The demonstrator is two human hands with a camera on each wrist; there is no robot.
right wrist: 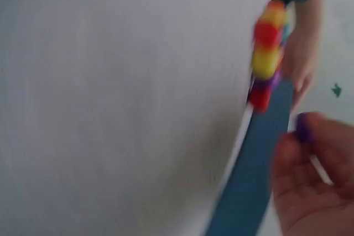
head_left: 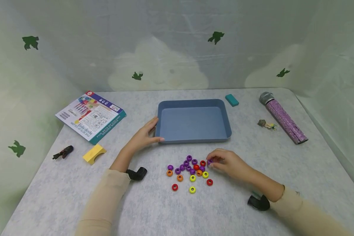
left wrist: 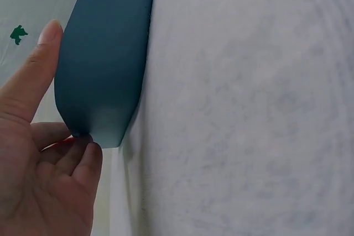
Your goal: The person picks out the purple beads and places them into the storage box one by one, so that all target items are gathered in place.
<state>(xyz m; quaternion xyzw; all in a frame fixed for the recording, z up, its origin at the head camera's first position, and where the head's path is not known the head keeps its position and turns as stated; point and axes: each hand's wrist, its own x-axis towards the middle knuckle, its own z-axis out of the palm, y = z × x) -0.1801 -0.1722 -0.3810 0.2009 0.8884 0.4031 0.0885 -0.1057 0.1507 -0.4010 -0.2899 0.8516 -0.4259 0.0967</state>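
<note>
Beside the left end of a blue-grey tray [head_left: 194,141] is my left hand [head_left: 146,132], its thumb at the front corner and its fingers against the left side. The left wrist view shows the fingers bent in at the tray's end [left wrist: 105,70]. My right hand [head_left: 231,164] pinches a purple bead [right wrist: 302,127] between thumb and forefinger, at the right edge of a loose group of beads. Several purple beads [head_left: 186,163] make up most of that group, among red beads [head_left: 209,182], orange beads [head_left: 180,178] and yellow beads [head_left: 192,189]. The tray has nothing in it.
At the left lie a boxed game [head_left: 91,116], a yellow arch block [head_left: 94,153] and a small dark figure [head_left: 63,152]. A teal block [head_left: 231,100], a glittery microphone [head_left: 284,118] and a small figurine [head_left: 266,124] lie at the right. A curtain hangs behind.
</note>
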